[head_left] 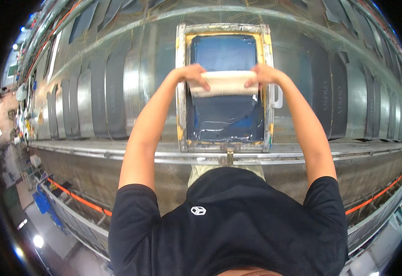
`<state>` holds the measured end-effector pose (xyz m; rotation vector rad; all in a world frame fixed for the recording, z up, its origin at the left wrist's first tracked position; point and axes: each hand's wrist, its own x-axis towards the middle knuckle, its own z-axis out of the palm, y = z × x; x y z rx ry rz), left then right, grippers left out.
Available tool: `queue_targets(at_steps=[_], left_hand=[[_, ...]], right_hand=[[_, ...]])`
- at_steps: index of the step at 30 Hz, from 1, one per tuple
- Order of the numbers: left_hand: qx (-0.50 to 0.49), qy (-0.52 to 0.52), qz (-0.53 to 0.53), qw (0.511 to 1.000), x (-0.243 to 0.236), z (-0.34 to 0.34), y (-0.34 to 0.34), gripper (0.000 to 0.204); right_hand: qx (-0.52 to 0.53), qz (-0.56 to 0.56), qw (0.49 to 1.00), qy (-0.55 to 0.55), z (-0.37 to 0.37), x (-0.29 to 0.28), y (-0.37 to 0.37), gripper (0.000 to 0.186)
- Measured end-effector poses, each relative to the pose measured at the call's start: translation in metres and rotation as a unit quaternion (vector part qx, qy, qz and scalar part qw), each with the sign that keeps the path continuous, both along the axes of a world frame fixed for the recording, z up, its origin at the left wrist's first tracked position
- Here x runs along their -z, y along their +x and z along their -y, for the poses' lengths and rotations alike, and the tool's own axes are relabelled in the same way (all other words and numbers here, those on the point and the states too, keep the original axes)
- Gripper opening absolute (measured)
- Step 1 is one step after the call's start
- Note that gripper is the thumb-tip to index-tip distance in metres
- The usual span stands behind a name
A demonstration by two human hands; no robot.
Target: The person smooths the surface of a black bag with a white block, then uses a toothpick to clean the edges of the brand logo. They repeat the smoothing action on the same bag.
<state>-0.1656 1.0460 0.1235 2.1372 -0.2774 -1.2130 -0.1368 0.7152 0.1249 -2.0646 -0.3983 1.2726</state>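
Note:
A pale squeegee (225,83) lies crosswise over a screen printing frame (181,120), gripped near both ends. My left hand (193,75) is closed around its left end, and my right hand (261,76) holds the right end the same way. Beyond the squeegee, the blue mesh (224,53) of the screen shows through. Dark, wet-looking ink (226,110) coats the mesh on the near side, with glossy streaks close to the front edge. The squeegee's lower edge is blurred, and whatever lies beneath the screen is hidden.
A long metal table (157,92) runs left and right under the frame. Dark flat pieces (116,94) lie in rows on both sides, some with light print. A metal rail (164,155) lines the near edge, and a white handle (278,99) juts from the frame's right side.

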Motion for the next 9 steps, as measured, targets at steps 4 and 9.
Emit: queue_targets(at_steps=[4, 9], left_hand=[[-0.044, 0.089, 0.244, 0.965, -0.033, 0.015, 0.093, 0.053], [-0.099, 0.152, 0.359, 0.916, -0.009, 0.021, 0.071, 0.043]], right_hand=[[0.090, 0.422, 0.902, 0.009, 0.002, 0.001, 0.077, 0.061], [0.156, 0.426, 0.891, 0.022, -0.021, 0.021, 0.056, 0.043]])
